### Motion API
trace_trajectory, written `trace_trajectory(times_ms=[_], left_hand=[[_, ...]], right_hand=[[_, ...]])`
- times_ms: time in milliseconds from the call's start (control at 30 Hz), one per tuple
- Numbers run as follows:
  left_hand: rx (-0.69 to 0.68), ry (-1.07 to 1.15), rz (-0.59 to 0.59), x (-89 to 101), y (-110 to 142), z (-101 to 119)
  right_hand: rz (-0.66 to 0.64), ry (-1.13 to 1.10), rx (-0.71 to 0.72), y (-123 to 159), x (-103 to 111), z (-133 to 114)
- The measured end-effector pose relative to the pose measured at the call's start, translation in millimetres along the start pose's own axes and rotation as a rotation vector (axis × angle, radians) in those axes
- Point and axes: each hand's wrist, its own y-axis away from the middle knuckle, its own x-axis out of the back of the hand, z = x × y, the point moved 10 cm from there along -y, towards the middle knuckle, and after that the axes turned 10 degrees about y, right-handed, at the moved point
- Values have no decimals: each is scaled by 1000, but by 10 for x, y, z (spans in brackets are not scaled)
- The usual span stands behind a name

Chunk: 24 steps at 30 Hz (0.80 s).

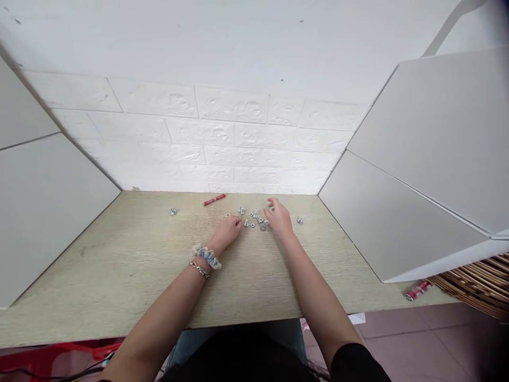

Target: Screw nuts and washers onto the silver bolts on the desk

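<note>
Bolts (246, 223), nuts (252, 225) and washers (263, 228), all silver, lie in a loose group on the wooden table (254, 276) between my hands. My left hand (228, 232) rests at the left side of this group with its fingers curled closed; whatever may be in them is hidden. Just behind it lies a flat washer (228, 215). At the group's right side, my right hand (280, 219) hovers low, thumb and fingers apart. A bolt with hardware on it (172, 211) stands off to the left, and a similar one (300, 219) to the right.
Red batteries (214, 199) lie in a line near the white brick-patterned wall (218, 130). Pale panels (59, 201) flank the table on both sides. At the front right are a red can-shaped object (417, 291) and a woven basket (477, 284).
</note>
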Motion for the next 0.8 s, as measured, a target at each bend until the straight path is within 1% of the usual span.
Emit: trace_trajectory(times_ms=[100, 233, 333, 467, 600, 700, 800], left_hand=[[-6, -20, -2, -1, 3, 8], [-4, -2, -20, -23, -3, -3], [1, 16, -26, -29, -8, -20], [5, 36, -6, -8, -5, -39], [21, 41, 10, 13, -1, -61], [34, 42, 23, 37, -1, -66], [60, 74, 21, 46, -1, -84]], right_hand=[[-95, 223, 88, 30, -133, -87], [-145, 345, 87, 55, -230, -76], [-172, 342, 68, 63, -284, -37], [-184, 312, 56, 62, -324, -3], [-208, 337, 26, 53, -355, 43], [-225, 343, 6, 47, -371, 76], [-226, 305, -20, 39, -360, 113]])
